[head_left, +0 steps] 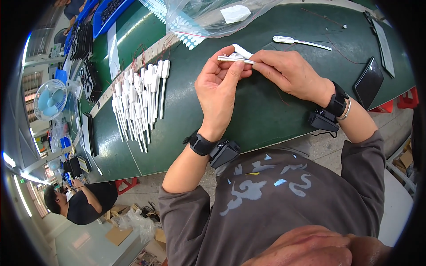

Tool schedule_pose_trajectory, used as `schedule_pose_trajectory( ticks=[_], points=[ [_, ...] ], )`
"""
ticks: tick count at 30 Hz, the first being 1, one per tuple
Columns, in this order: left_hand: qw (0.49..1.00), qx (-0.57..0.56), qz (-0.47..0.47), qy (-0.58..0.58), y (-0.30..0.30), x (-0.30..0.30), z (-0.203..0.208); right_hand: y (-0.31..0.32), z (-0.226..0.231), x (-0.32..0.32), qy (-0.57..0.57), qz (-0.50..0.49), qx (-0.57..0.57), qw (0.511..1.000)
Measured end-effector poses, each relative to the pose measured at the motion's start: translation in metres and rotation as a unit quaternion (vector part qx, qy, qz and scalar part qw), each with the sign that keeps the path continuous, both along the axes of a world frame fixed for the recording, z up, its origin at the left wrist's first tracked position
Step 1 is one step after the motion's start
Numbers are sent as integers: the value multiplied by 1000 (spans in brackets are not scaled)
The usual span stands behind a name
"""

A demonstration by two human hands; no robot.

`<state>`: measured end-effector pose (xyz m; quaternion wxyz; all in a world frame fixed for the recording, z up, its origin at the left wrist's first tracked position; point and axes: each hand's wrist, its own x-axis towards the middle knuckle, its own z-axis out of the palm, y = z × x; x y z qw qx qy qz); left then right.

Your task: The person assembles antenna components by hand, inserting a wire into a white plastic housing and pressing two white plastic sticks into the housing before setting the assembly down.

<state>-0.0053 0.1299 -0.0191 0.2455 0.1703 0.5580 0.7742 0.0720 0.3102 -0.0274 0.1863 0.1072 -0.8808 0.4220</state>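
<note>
In front of me, above the green table, both my hands hold a slim white stick-shaped piece [230,59]. My left hand [218,84] pinches it between thumb and fingers. My right hand [290,73] grips its other end, fingertips pressed together. Just behind it a white rounded piece [242,50] shows between the hands; whether the two are joined is hidden by my fingers. To the left lies a pile of white paddle-shaped sticks [141,95] with thin red wires. One more such stick [301,42] lies beyond my right hand.
The green table [266,117] curves around me. Clear plastic with a dotted sheet [177,24] lies at the back. A black phone-like slab [369,82] rests at the right, and a blue bin [108,17] stands far left. Another person [82,201] sits at left near a fan [52,99].
</note>
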Motion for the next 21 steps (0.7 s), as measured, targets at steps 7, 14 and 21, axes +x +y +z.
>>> schedule_pose_trajectory(
  ticks=[7,14,21],
  points=[
    [999,-26,-2,48,-3,-2,2,3,10,3,-132,38,-101,985],
    [998,-46,-13,52,-9,-8,9,9,25,1,-367,128,-400,830],
    [999,-21,-14,23,-15,-12,12,13,25,-1,-398,156,-460,778]
  ],
)
